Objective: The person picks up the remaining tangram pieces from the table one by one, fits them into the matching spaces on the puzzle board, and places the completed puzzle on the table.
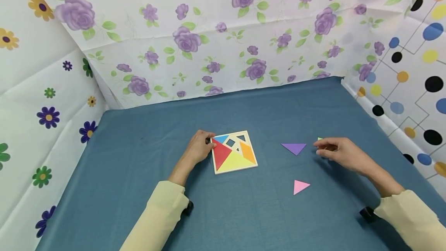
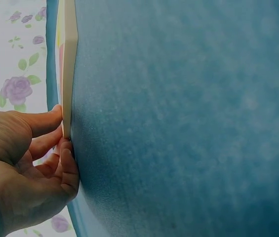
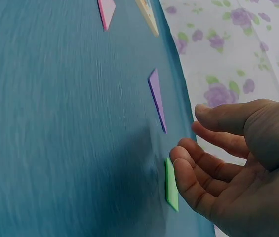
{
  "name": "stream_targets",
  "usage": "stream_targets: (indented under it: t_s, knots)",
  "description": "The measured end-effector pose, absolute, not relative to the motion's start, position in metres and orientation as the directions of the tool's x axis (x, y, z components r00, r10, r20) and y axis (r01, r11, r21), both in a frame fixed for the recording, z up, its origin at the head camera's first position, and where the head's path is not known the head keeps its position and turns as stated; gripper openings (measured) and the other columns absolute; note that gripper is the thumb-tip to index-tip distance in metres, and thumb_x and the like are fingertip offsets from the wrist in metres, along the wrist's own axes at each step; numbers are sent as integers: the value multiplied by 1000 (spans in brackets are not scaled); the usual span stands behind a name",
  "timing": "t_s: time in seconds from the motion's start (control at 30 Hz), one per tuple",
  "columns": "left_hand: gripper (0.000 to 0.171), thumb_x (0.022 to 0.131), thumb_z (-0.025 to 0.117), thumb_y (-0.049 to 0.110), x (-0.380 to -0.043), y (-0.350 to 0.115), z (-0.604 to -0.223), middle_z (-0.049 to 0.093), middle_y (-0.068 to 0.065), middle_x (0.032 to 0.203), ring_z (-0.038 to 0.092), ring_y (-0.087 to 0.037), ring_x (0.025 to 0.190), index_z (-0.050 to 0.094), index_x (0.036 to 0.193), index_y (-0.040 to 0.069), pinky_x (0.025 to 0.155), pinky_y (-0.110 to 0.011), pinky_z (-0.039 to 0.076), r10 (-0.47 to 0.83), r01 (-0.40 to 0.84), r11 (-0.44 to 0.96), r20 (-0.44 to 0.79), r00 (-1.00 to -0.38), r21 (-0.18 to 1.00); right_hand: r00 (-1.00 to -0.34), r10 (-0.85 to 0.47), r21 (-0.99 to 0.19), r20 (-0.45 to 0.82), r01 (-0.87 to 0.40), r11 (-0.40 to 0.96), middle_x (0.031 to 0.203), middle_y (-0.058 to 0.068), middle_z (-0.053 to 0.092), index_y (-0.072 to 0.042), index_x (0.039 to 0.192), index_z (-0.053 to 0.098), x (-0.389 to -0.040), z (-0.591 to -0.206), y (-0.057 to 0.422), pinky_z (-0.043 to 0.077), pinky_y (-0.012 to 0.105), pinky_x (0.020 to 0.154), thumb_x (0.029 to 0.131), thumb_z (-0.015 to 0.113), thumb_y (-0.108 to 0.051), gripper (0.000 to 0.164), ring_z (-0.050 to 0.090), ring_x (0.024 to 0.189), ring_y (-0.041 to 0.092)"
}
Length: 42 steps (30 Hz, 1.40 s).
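My left hand (image 1: pixel 199 147) grips the upper left corner of a square wooden tangram board (image 1: pixel 230 172). Set in the board are a red triangle (image 1: pixel 220 154), a yellow triangle (image 1: pixel 237 160), a blue piece (image 1: pixel 220 138) and an orange parallelogram (image 1: pixel 247 152), with dark cut-out gaps near its top. In the left wrist view the thumb (image 2: pixel 48 122) presses against the board's corner. My right hand (image 1: pixel 343 153), fingers loosely bent and holding nothing, hovers by a green piece (image 3: pixel 171 187), mostly hidden behind it in the head view. Left of that hand lies a purple triangle (image 1: pixel 294 148).
A pink triangle (image 1: pixel 300 187) lies nearer me, below the purple one. The blue cloth (image 1: pixel 146 189) covers the table. Floral curtain (image 1: pixel 216 42) stands behind, with patterned sheets at both sides. Dark straps show at each wrist.
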<state>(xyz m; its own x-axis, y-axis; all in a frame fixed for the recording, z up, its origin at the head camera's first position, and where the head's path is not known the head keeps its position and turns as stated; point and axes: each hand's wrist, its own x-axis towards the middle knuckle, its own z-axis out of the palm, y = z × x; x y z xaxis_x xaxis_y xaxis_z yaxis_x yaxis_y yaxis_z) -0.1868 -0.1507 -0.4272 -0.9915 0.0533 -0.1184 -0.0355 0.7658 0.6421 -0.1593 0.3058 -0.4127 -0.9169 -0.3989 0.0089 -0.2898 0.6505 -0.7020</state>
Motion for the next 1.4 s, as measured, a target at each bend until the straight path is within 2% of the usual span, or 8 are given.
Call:
stream_targets:
  t_s: [0.4, 0.5, 0.63, 0.83, 1.13, 1.4]
  knots:
    - [38, 102, 67, 13, -186, -151, -425, 54, -16, 132, 52, -28, 108, 64, 140, 4, 88, -42, 49, 61, -36, 760, -125, -990, 649, -954, -301, -625, -10, -229, 746, 113, 17, 71, 4, 128, 69, -166, -411, 333, 53, 27, 66, 101, 70, -18, 35, 61, 84, 14]
    - [39, 103, 67, 14, -186, -150, -425, 54, -16, 132, 52, -28, 108, 64, 140, 5, 88, -42, 50, 56, -43, 760, -131, -990, 648, -962, -273, -591, -16, -211, 778, 112, 19, 72, 6, 127, 69, -170, -414, 336, 53, 27, 66, 100, 71, -18, 36, 63, 87, 18]
    - [39, 103, 67, 13, -186, -151, -425, 54, -17, 132, 53, -28, 108, 64, 140, 4, 88, -42, 49, 56, -41, 763, -130, -990, 645, -966, -258, -563, -17, -204, 801, 112, 24, 70, 9, 127, 67, -175, -417, 338, 53, 29, 66, 100, 72, -18, 40, 67, 93, 30]
    - [39, 102, 67, 13, -186, -151, -425, 54, -17, 131, 52, -28, 107, 64, 140, 4, 88, -41, 49, 63, -37, 770, -134, -989, 636, -967, -254, -540, -34, -196, 819, 117, 33, 66, 14, 129, 63, -179, -418, 341, 55, 41, 70, 99, 72, -18, 45, 66, 100, 43]
    - [38, 102, 67, 13, -188, -150, -423, 55, -17, 132, 53, -28, 108, 65, 139, 4, 91, -42, 49, 49, -43, 774, -127, -991, 632, -967, -254, -521, -35, -199, 830, 120, 36, 63, 16, 129, 61, -184, -420, 341, 56, 47, 72, 99, 72, -18, 47, 65, 101, 45]
    - [38, 102, 67, 14, -189, -151, -426, 55, -17, 131, 53, -28, 108, 65, 139, 4, 90, -42, 49, 47, -43, 772, -124, -991, 635, -960, -280, -493, -5, -241, 836, 119, 35, 63, 16, 128, 62, -186, -424, 337, 55, 42, 67, 97, 75, -19, 49, 66, 96, 42]
